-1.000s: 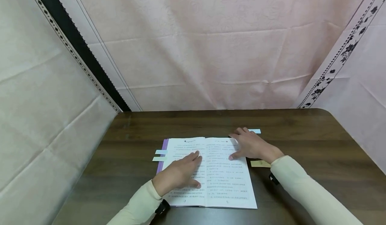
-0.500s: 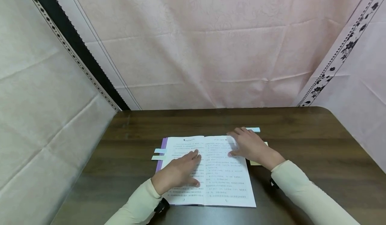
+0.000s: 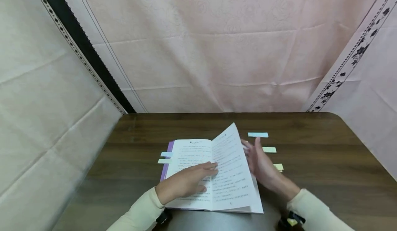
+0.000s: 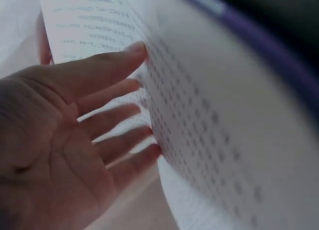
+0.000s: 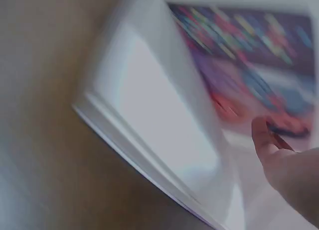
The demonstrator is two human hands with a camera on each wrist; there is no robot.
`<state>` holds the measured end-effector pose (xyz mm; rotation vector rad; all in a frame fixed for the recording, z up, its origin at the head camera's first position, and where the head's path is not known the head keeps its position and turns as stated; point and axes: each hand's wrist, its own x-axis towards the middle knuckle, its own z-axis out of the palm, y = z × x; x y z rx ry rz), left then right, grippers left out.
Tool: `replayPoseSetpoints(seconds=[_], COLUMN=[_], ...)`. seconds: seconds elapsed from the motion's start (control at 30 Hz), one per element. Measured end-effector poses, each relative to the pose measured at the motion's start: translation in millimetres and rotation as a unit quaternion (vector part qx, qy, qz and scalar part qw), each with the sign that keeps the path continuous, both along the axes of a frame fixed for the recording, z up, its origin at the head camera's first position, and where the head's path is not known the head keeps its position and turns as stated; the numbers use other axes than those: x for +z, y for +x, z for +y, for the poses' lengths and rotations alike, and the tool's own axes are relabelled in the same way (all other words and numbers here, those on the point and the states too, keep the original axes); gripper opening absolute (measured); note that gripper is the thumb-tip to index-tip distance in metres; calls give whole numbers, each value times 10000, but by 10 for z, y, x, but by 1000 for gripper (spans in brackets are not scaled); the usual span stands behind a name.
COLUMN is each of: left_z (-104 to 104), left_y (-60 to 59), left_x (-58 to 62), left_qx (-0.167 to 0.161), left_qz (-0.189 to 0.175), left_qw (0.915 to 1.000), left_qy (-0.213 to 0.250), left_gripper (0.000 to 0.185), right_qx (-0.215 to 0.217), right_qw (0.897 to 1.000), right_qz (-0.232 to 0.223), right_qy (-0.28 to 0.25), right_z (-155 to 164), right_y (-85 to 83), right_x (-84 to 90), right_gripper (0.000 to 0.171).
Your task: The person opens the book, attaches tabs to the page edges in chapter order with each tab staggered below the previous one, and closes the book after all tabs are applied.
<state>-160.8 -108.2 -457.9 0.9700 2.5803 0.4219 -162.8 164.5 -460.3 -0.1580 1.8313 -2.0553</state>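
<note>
An open book (image 3: 190,151) with printed pages and a purple cover edge (image 3: 163,171) lies on the table. My left hand (image 3: 187,182) rests across its left page, fingers straight, tips reaching over the fold. The right-hand page (image 3: 231,172) is raised, its top corner standing up and leaning left. Behind that page's outer edge is my right hand (image 3: 263,167), thumb up, fingers partly hidden by the paper. In the right wrist view a blurred colourful picture (image 5: 259,65) shows on a page beside my right thumb (image 5: 261,135). The left wrist view shows my left hand (image 4: 75,140) spread at the curving page.
Blue (image 3: 258,134), green (image 3: 269,150) and yellow (image 3: 278,167) tabs stick out past the book's right side. Two pale tabs project at its left. The brown wooden table (image 3: 133,176) ends at a pale cloth curtain (image 3: 217,59) behind, with more cloth at both sides.
The right page has lifted off the book and tilted left. My right hand has turned on its side behind it, uncovering the tabs. My left fingers have shifted right over the fold.
</note>
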Motion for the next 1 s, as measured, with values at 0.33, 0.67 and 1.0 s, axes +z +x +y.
replayPoseSetpoints(seconds=[0.33, 0.67, 1.0], left_z=[-34, -304, -834], left_y=[16, -117, -237], left_x=[-151, 228, 166], left_qx=[329, 2102, 3183], left_qz=[-1307, -2912, -1559], left_qw=[9713, 8437, 8864], left_qy=[1962, 3990, 2976], left_gripper=[66, 93, 27], right_qx=[1628, 1900, 2462], right_qw=[9741, 9034, 8470], right_qz=[1112, 2511, 2503], right_qy=[1107, 2910, 3992], right_z=[-332, -654, -670], right_y=[436, 500, 494], right_x=[-190, -169, -127], right_gripper=[70, 66, 74])
